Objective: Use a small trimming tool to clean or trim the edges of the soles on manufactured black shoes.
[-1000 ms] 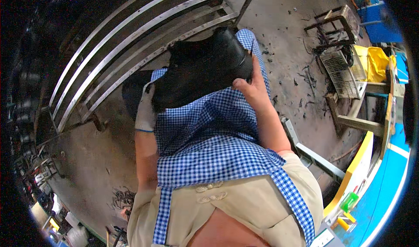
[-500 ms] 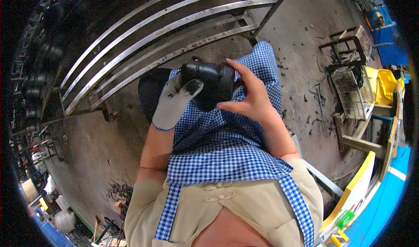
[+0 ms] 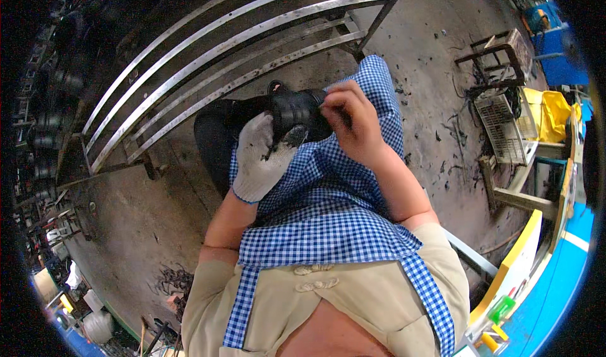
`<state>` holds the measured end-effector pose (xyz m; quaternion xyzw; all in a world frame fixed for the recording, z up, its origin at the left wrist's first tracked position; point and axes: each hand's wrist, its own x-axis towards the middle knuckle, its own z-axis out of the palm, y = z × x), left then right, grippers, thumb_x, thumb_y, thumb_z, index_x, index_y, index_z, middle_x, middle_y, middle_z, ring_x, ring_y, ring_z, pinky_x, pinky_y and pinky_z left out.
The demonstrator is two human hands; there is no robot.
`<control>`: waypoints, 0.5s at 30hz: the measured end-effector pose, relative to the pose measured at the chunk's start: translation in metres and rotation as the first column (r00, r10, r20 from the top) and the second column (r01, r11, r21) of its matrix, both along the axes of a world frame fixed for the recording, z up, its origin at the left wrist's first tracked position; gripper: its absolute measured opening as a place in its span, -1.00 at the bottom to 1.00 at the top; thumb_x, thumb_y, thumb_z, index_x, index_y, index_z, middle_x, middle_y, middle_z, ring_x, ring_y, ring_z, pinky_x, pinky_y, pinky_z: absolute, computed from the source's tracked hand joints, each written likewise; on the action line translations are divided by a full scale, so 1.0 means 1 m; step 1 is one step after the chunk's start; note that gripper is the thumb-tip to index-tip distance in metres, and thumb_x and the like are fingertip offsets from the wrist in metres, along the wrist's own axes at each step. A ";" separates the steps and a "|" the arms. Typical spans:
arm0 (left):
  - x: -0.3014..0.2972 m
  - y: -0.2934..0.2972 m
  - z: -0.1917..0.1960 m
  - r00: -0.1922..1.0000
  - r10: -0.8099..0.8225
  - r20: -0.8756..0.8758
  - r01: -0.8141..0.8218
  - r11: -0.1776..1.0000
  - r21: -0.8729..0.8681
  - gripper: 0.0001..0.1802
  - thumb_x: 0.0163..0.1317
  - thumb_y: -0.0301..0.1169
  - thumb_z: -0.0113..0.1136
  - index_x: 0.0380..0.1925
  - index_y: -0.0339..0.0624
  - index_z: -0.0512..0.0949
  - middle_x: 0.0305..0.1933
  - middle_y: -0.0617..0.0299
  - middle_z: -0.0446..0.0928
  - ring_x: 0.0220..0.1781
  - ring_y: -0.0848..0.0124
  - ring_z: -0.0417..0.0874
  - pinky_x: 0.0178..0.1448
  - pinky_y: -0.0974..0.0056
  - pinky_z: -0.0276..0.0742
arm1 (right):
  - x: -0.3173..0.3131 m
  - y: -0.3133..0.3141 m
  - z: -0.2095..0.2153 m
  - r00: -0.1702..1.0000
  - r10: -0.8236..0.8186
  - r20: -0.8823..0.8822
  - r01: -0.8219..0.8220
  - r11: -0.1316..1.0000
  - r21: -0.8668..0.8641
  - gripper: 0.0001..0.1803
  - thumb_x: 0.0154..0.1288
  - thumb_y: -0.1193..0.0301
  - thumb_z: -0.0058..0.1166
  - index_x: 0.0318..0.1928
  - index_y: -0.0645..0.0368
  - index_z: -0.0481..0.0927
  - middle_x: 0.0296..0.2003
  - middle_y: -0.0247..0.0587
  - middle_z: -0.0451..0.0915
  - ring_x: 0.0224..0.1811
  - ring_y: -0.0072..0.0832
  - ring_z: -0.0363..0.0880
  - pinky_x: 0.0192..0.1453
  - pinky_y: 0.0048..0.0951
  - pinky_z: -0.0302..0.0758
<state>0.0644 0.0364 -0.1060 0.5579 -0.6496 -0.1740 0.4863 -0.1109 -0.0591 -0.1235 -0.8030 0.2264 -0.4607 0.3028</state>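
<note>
Black ribbed rubber part (image 3: pixel 297 114) held over the lap on the blue checked apron (image 3: pixel 328 212). Gloved left hand (image 3: pixel 262 155) cupped beneath as support; bare right hand (image 3: pixel 350 120) pinching its 3 o'clock edge. No surface; concrete floor (image 3: pixel 429 73) littered with scraps; metal rack (image 3: pixel 208 47) at 11 o'clock.

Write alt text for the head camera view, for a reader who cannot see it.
Seen from above, a person in a blue checked apron holds a black ribbed rubber part over their lap, the left hand in a white work glove, the right hand bare. A curved metal rail rack stands ahead on a dirty concrete floor, with a wire basket to the right.
</note>
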 end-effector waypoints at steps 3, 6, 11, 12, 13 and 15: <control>-0.002 0.004 0.002 0.976 0.002 -0.216 0.001 1.000 0.015 -0.71 0.14 -0.50 0.29 -0.12 -0.24 0.53 -0.19 0.14 0.60 -0.20 0.39 0.63 -0.11 0.34 0.51 | -0.009 -0.002 -0.009 0.894 -0.021 0.447 -0.266 0.778 0.569 -0.89 0.28 0.56 0.02 -0.20 0.20 0.42 -0.33 -0.28 0.44 -0.48 -0.56 0.43 -0.48 -0.63 0.36; 0.002 0.004 0.002 0.916 0.137 -0.378 -0.053 0.973 0.227 -0.76 0.18 -0.51 0.25 -0.14 -0.28 0.54 -0.20 0.16 0.61 -0.20 0.43 0.62 -0.13 0.36 0.51 | -0.012 0.003 -0.014 0.732 -0.242 0.636 -0.521 0.402 0.753 -0.88 0.32 0.49 0.05 -0.16 0.15 0.44 -0.45 -0.42 0.46 -0.43 -0.66 0.45 -0.35 -0.67 0.35; -0.005 0.005 -0.005 0.853 0.108 -0.512 -0.013 0.983 0.185 -0.78 0.21 -0.47 0.23 -0.16 -0.30 0.55 -0.23 0.17 0.61 -0.21 0.47 0.60 -0.13 0.40 0.51 | -0.012 0.023 -0.013 0.926 -0.088 0.367 -0.260 0.557 0.789 -0.74 0.32 0.45 0.08 0.00 0.18 0.47 -0.40 -0.44 0.50 -0.40 -0.70 0.44 -0.34 -0.65 0.36; -0.007 0.005 -0.003 0.853 0.106 -0.511 -0.010 0.982 0.186 -0.78 0.21 -0.47 0.23 -0.16 -0.30 0.55 -0.23 0.17 0.61 -0.21 0.47 0.60 -0.13 0.40 0.51 | -0.012 0.025 -0.009 0.917 -0.080 0.391 -0.285 0.553 0.783 -0.73 0.31 0.44 0.09 0.01 0.19 0.48 -0.41 -0.44 0.49 -0.40 -0.70 0.44 -0.33 -0.64 0.37; -0.008 0.006 0.000 0.809 0.116 -0.576 0.005 0.979 0.204 -0.78 0.22 -0.47 0.23 -0.14 -0.30 0.54 -0.23 0.18 0.61 -0.22 0.48 0.60 -0.13 0.40 0.51 | -0.013 0.026 -0.005 0.932 -0.091 0.352 -0.237 0.582 0.778 -0.72 0.30 0.43 0.12 0.00 0.20 0.49 -0.41 -0.44 0.49 -0.40 -0.70 0.43 -0.32 -0.63 0.38; -0.009 0.005 0.000 0.762 0.124 -0.636 0.022 0.976 0.218 -0.77 0.22 -0.47 0.22 -0.13 -0.29 0.54 -0.24 0.18 0.61 -0.22 0.49 0.60 -0.14 0.40 0.51 | -0.015 0.028 -0.004 0.932 -0.073 0.356 -0.231 0.637 0.735 -0.73 0.30 0.44 0.12 -0.01 0.20 0.50 -0.41 -0.44 0.50 -0.39 -0.71 0.43 -0.32 -0.64 0.37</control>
